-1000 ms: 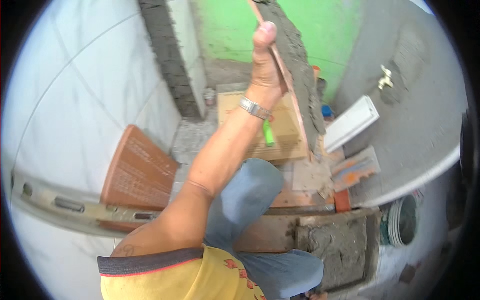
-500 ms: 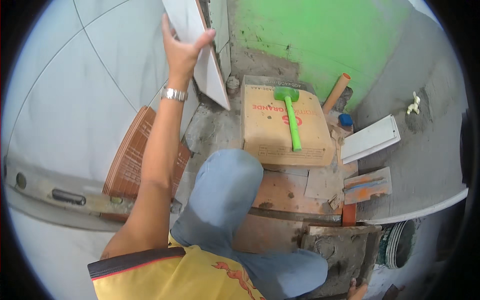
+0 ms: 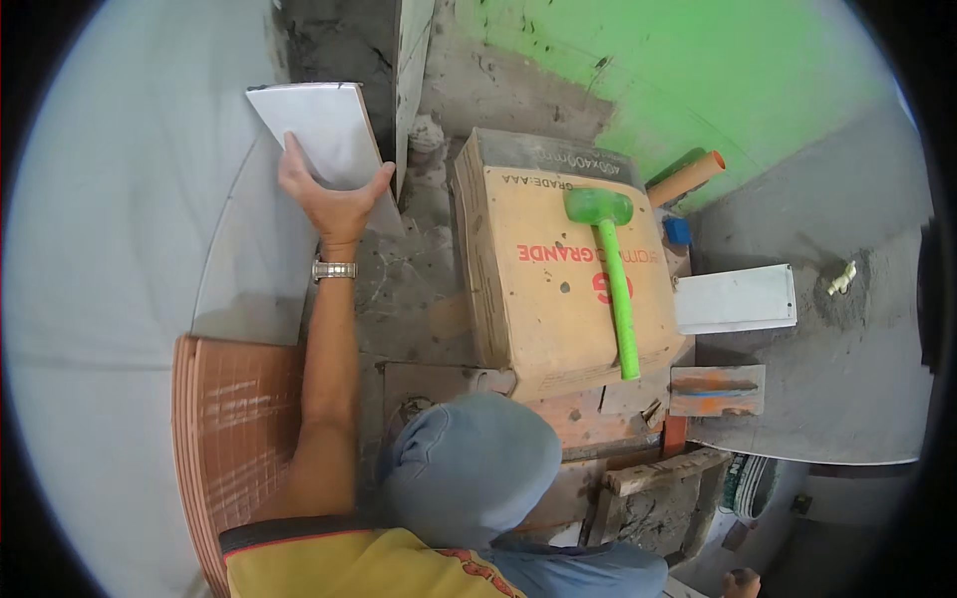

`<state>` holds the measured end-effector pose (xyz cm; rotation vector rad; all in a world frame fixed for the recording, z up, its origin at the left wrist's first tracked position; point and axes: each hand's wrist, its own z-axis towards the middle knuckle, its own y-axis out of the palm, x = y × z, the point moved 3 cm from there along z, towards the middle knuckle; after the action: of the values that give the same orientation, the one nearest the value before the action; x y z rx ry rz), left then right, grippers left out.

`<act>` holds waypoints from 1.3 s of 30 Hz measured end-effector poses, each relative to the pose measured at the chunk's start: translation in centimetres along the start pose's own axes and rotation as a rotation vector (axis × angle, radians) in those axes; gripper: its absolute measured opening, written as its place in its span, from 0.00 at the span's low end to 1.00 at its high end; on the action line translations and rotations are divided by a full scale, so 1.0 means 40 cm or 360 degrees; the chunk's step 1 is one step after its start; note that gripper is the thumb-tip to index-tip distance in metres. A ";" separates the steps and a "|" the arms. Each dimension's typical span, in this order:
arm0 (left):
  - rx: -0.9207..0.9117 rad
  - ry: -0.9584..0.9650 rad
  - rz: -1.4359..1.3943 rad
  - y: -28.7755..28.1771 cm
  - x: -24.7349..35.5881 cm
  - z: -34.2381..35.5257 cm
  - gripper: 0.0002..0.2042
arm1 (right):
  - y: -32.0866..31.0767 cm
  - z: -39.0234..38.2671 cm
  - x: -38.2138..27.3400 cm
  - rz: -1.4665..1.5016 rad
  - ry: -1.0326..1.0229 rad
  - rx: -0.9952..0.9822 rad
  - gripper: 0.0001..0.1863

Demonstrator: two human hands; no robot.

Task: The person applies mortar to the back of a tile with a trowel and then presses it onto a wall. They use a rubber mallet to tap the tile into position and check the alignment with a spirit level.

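Note:
My left hand point(image 3: 334, 199) is stretched forward and grips the lower edge of a white rectangular tile point(image 3: 319, 135), thumb on the right side. The tile is held up in front of a rough grey mortared strip point(image 3: 334, 50), next to the white tiled wall point(image 3: 120, 249) on the left. There is a metal watch point(image 3: 334, 270) on that wrist. My right hand is out of sight. My knee in blue jeans point(image 3: 469, 468) is bent below the arm.
A cardboard box point(image 3: 528, 319) stands to the right with a green rubber mallet point(image 3: 613, 269) lying on it. Beyond it lie an orange pipe point(image 3: 688, 177), a white tile piece point(image 3: 736, 299) and a hand float point(image 3: 718, 391). Terracotta-backed tiles point(image 3: 224, 429) are stacked at lower left.
My left hand has carried the white tile from high up on the right, leftward and down, to the strip beside the white wall.

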<state>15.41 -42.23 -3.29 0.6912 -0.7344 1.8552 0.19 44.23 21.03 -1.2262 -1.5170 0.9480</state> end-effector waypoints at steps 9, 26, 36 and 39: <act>0.0028 0.0147 0.0258 0.141 -0.161 -0.022 0.66 | -0.215 0.029 -0.356 -0.0192 0.0151 -0.0152 0.16; 0.0120 0.0147 0.0205 0.231 -0.240 -0.023 0.65 | -0.221 0.095 -0.843 -0.0237 -0.0435 0.0176 0.15; 0.0023 0.0059 0.0147 0.220 -0.231 -0.030 0.65 | -0.215 0.135 -1.003 -0.0035 -0.0811 0.0154 0.14; -0.0054 0.0040 0.0163 0.206 -0.214 -0.021 0.65 | -0.210 0.154 -1.026 0.0006 -0.0979 0.0130 0.14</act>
<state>10.70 -49.31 -11.62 0.6177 -0.7959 1.9362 -5.30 2.27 19.48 -0.9162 -1.9164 1.4629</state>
